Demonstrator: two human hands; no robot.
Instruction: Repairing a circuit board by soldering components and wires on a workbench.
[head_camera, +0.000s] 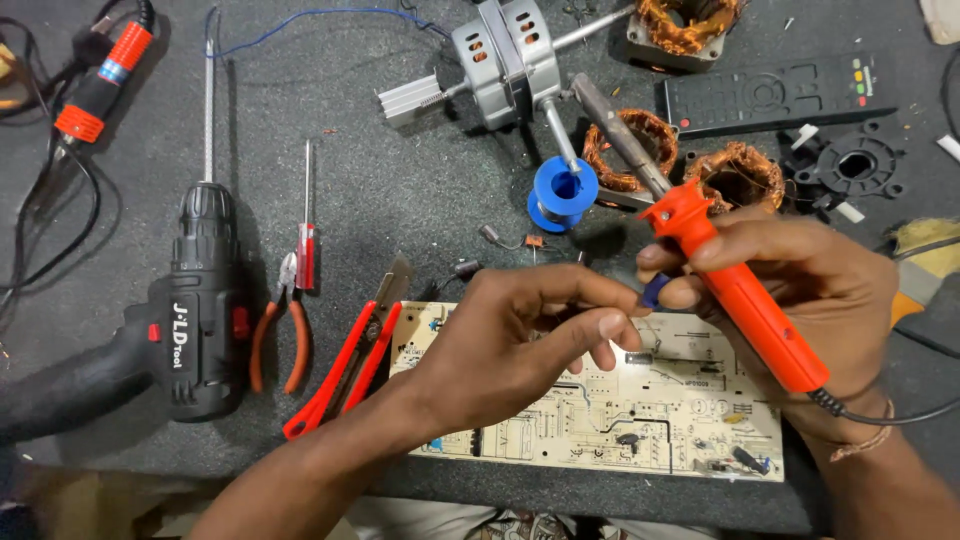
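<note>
Nearest, a pale circuit board (640, 420) lies flat. Over it the left hand (520, 340) pinches a thin wire; the right hand (800, 290) grips an orange soldering iron (745, 300), tip raised. That hot barrel, close to the fingers (610, 325), could burn them.

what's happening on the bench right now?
A person is working over a beige circuit board lying on the dark bench. The right hand grips an orange soldering iron, tip pointing up and away from the board. The left hand is over the board, pinching something thin; what it is cannot be told. A black cordless drill, orange-handled pliers and a blue solder spool lie nearby.
</note>
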